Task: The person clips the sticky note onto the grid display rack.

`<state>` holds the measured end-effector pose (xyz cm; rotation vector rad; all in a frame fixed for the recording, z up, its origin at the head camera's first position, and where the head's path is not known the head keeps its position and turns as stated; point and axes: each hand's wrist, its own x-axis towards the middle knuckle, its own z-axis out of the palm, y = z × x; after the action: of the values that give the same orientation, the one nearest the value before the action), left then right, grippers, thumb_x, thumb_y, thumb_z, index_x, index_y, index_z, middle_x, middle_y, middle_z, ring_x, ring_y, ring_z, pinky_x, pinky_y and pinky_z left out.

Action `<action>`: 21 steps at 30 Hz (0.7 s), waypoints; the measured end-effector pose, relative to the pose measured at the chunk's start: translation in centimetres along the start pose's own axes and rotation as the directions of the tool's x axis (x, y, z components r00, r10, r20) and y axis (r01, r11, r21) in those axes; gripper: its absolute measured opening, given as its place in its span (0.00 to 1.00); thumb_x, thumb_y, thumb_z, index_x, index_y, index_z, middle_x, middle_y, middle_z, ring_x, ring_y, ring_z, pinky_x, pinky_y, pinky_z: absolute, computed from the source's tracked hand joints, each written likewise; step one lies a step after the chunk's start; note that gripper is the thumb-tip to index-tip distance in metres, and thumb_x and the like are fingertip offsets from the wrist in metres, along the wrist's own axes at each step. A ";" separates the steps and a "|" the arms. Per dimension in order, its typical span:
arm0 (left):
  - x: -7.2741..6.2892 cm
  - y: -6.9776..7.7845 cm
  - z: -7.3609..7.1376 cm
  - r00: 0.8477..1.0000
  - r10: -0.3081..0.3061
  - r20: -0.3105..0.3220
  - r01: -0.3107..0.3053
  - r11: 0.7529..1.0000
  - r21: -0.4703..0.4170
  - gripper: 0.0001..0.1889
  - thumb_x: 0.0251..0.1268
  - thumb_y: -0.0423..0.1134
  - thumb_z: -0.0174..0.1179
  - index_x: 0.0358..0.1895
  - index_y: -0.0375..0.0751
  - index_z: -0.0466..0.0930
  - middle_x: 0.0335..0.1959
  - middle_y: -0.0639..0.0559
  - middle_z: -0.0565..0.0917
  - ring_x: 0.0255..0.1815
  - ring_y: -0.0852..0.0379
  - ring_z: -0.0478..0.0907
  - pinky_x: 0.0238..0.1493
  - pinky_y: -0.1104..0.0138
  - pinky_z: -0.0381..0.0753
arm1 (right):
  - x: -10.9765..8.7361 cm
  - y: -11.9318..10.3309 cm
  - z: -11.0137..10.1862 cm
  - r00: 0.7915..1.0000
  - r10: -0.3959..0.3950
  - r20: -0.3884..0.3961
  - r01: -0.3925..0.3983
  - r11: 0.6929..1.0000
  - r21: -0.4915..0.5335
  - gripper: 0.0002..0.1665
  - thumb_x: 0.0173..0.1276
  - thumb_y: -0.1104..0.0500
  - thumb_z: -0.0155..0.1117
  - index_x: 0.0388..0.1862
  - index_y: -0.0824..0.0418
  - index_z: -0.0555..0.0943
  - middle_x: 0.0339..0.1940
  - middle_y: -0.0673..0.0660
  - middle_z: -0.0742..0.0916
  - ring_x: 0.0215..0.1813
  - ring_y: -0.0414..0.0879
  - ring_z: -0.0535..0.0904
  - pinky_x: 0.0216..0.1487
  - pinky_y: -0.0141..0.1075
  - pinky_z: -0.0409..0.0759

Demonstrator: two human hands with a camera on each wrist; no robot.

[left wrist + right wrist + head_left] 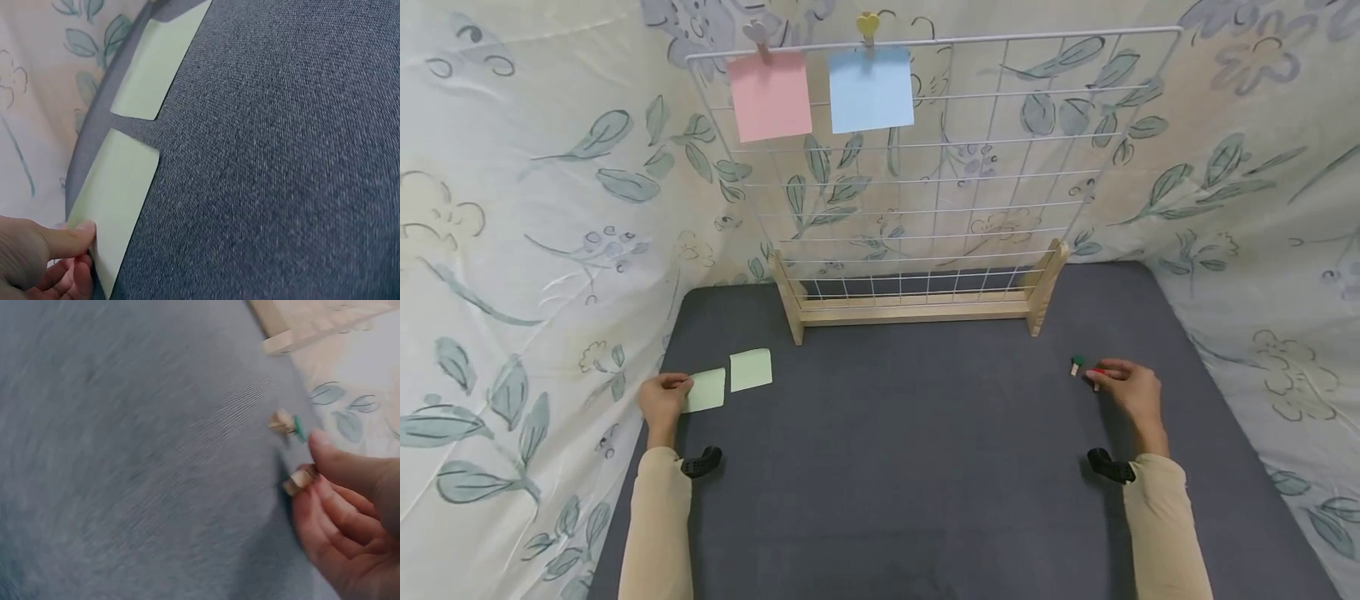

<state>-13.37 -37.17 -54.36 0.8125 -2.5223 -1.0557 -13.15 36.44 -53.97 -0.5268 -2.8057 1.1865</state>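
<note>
My left hand (662, 402) pinches the near edge of a pale green paper note (119, 187), thumb on top and fingers curled under it. Just beyond lies a second pale green note (751, 370), flat on the dark tabletop. Over on the right, my right hand (1135, 393) holds a small wooden clothespin (300, 480) between thumb and fingers; a bit of red shows on it in the head view. Another small clothespin (283, 422), with a green decoration, lies on the table close to those fingertips.
A white wire grid (936, 179) stands at the back on a wooden base (917, 313). On its top bar, clothespins hold a pink note (771, 96) and a blue note (871, 90). Floral cloth (512, 250) hangs around the dark table (895, 450).
</note>
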 end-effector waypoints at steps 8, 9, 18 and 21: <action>0.2 -0.6 -1.3 0.994 0.033 0.105 -0.030 0.999 -0.031 0.10 0.61 0.28 0.67 0.40 0.21 0.84 0.20 0.48 0.84 0.15 0.70 0.70 0.15 0.79 0.71 | -0.4 -0.3 -0.5 0.990 0.068 0.126 -0.076 0.995 0.064 0.31 0.63 0.46 0.72 0.52 0.72 0.83 0.36 0.58 0.90 0.28 0.30 0.83 0.46 0.42 0.78; 0.3 -0.7 -1.5 0.992 0.029 0.125 -0.024 0.999 -0.047 0.10 0.61 0.28 0.67 0.40 0.21 0.84 0.20 0.51 0.84 0.15 0.71 0.71 0.15 0.79 0.73 | -0.5 -0.4 -0.5 0.989 0.073 0.126 -0.083 0.994 0.073 0.31 0.63 0.47 0.72 0.52 0.72 0.83 0.36 0.58 0.90 0.28 0.30 0.83 0.47 0.45 0.79; 0.1 -0.8 -3.8 0.957 -0.024 0.288 0.068 0.987 -0.144 0.17 0.65 0.34 0.65 0.51 0.22 0.80 0.22 0.64 0.82 0.23 0.69 0.80 0.27 0.74 0.84 | -0.7 -0.7 -1.0 0.990 0.117 0.080 -0.129 0.978 0.163 0.30 0.66 0.49 0.70 0.56 0.72 0.81 0.32 0.46 0.88 0.28 0.24 0.79 0.62 0.58 0.73; 0.0 -0.6 -4.3 0.941 -0.006 0.338 0.075 0.979 -0.191 0.18 0.65 0.37 0.65 0.51 0.24 0.80 0.23 0.67 0.82 0.26 0.67 0.81 0.30 0.72 0.86 | -0.8 -0.7 -1.2 0.990 0.108 0.087 -0.121 0.981 0.154 0.30 0.65 0.49 0.71 0.56 0.71 0.81 0.33 0.46 0.88 0.28 0.22 0.77 0.63 0.59 0.72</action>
<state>-11.18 -39.90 -51.81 0.6766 -2.6151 -1.5529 -12.40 36.57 -52.55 -0.6506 -2.7438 1.4698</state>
